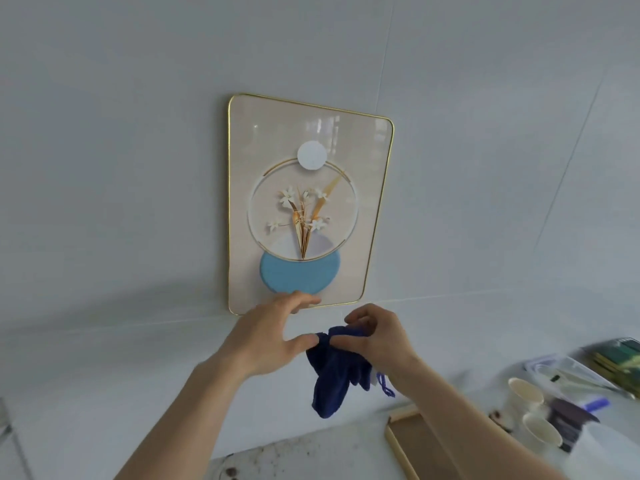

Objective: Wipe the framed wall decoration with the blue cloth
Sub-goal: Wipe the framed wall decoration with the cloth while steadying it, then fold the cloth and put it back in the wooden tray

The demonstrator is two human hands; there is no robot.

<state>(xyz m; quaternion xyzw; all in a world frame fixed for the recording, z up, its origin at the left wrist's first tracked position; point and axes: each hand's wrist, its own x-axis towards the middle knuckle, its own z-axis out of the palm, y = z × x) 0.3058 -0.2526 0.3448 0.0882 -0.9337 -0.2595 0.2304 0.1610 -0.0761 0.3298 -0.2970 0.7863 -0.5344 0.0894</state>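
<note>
A: Hanging low in centre frame, the dark blue terry cloth (332, 375) is pinched in the right hand (377, 337); the left hand (273, 337) is spread, its thumb touching the cloth.

B: And the target?

A: The gold-rimmed glass floral picture (304, 199) stands tall straight above, left fingertips seemingly at its bottom edge. Paper cups (526, 393) sit lower right, clear of the path.

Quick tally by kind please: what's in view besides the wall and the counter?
Framed wall decoration: 1
Blue cloth: 1
Hands: 2, left, right
Paper cups: 2
Wooden tray: 1
Total: 7
</note>
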